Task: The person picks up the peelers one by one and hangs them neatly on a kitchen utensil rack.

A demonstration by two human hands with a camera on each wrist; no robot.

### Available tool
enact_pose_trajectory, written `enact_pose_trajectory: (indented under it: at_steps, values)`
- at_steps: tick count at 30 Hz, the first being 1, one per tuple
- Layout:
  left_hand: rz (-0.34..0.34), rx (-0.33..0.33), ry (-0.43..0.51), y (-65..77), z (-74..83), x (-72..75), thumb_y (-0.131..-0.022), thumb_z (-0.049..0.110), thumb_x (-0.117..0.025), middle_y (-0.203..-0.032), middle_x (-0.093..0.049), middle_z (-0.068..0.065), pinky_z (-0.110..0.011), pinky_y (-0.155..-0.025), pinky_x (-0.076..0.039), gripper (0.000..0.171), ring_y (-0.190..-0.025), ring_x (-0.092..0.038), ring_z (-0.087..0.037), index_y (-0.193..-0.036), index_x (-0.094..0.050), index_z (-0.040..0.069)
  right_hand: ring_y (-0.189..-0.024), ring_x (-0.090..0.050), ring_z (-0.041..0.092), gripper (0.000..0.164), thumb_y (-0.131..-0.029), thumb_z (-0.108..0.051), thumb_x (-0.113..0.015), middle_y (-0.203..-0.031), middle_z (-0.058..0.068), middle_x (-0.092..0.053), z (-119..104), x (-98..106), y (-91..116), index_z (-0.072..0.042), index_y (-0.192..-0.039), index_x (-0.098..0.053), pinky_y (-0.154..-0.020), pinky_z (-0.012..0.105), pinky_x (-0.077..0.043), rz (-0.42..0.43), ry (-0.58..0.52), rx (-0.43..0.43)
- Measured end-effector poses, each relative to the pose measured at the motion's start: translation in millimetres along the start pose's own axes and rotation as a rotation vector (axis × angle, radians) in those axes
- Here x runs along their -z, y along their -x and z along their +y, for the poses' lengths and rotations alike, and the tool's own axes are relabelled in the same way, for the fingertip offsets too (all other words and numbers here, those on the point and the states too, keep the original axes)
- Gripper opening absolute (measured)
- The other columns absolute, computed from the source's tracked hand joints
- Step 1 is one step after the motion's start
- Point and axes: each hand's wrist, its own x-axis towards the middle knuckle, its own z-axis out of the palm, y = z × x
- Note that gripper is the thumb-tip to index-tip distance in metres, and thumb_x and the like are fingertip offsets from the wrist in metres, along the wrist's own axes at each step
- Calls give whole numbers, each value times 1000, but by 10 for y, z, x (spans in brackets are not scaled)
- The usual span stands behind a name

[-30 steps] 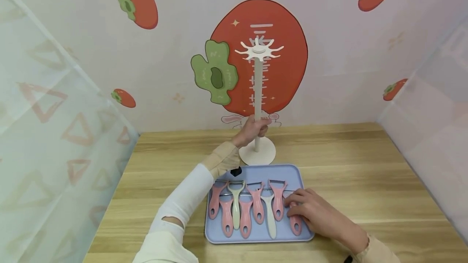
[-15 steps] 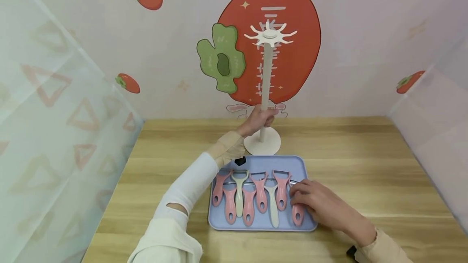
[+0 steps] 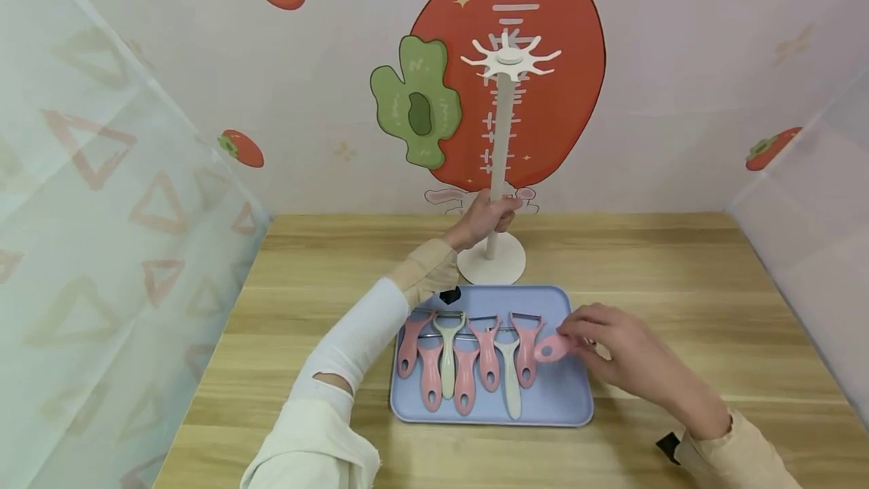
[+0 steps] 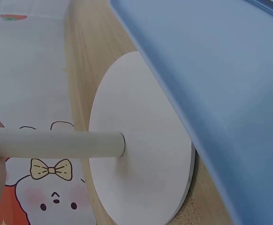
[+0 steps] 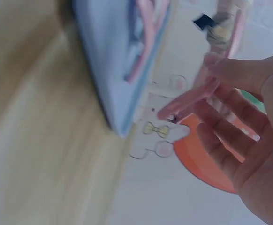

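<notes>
My left hand (image 3: pixel 484 217) grips the pole of a white stand (image 3: pixel 501 134), whose top spreads into several curved hooks. The stand's round base (image 4: pixel 141 178) rests on the table, close behind the tray's far edge. Between thumb and fingers, my right hand (image 3: pixel 621 345) pinches a pink peeler (image 3: pixel 551 349), lifted over the right side of the blue tray (image 3: pixel 550 410). In the right wrist view this pink peeler (image 5: pixel 188 101) is blurred and partly covered by the fingers. Several pink peelers (image 3: pixel 465 383) and two cream peelers (image 3: pixel 512 391) lie side by side on the tray.
The wooden table (image 3: pixel 326 278) runs back to a wall printed with a big red persimmon (image 3: pixel 570 104). Pale patterned side panels (image 3: pixel 102 210) stand at left and right. My left forearm (image 3: pixel 366 323) crosses the tray's far left corner.
My right hand has raised the rightmost pink peeler off the tray and tilted it. The left hand keeps its hold on the pole. The head view has shifted slightly.
</notes>
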Motion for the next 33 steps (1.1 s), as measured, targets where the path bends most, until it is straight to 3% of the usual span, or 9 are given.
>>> enact_pose_trajectory:
  at_steps: [4,9,12,15,17,19,22,27,33]
  values:
    - [4,-14,16,-9,-22,-15,-102,10,-53,-49,-26,1,-29,-51,-21,49,-46,-23,-14,-56,-36,9,-95,-64,7,44,-68,0,-90,-105,-9,-72,76,155,-93,-16,-106,-78,-85,13,-50,95,-79,-7]
    - [-5,-27,11,-23,-20,-16,-102,12,-53,-50,-25,0,-29,-52,-21,49,-46,-22,-15,-57,-35,10,-87,-66,8,61,-58,13,-90,-99,-2,-73,160,386,-259,-6,-114,-76,-88,11,-50,208,-196,21]
    - [-12,-20,15,-20,-27,-17,-103,13,-52,-49,-25,0,-30,-52,-21,50,-47,-21,-15,-56,-35,10,-89,-70,6,57,-59,14,-90,-98,8,-77,179,524,-382,3,-114,-76,-88,14,-53,277,-224,50]
    - [-9,-19,18,-7,-26,-19,-103,14,-53,-49,-26,0,-30,-52,-21,49,-47,-22,-15,-57,-36,9,-93,-72,3,42,-73,0,-89,-98,16,-77,167,640,-510,8,-111,-76,-86,16,-56,344,-227,75]
    - [-6,-27,11,2,-20,-23,-103,15,-53,-49,-26,1,-29,-51,-21,49,-46,-22,-15,-57,-36,9,-95,-73,3,38,-75,-2,-88,-99,19,-77,143,705,-587,10,-109,-76,-84,16,-56,388,-232,80]
    - [-3,-29,10,6,-14,-28,-103,14,-52,-49,-27,1,-29,-51,-21,48,-46,-23,-14,-58,-36,10,-94,-73,3,37,-74,0,-88,-99,21,-77,119,756,-649,10,-108,-77,-84,16,-56,429,-233,79]
    - [-3,-28,19,5,-8,-36,-103,11,-51,-49,-27,2,-29,-51,-21,48,-46,-23,-14,-57,-36,11,-88,-74,5,46,-62,16,-88,-97,21,-77,106,813,-721,10,-106,-77,-82,16,-56,477,-237,71]
    - [1,-25,21,1,-6,-37,-103,10,-51,-49,-27,2,-28,-51,-20,48,-46,-23,-14,-57,-35,11,-83,-73,3,44,-63,16,-87,-88,18,-76,143,859,-803,10,-106,-78,-80,15,-56,531,-245,60]
    - [2,-21,13,6,-20,-34,-103,10,-50,-51,-28,1,-29,-51,-22,42,-46,-24,-16,-63,-37,8,-87,-75,11,39,-69,25,-78,-91,22,-75,177,904,-923,20,-107,-73,-82,19,-58,573,-479,56]
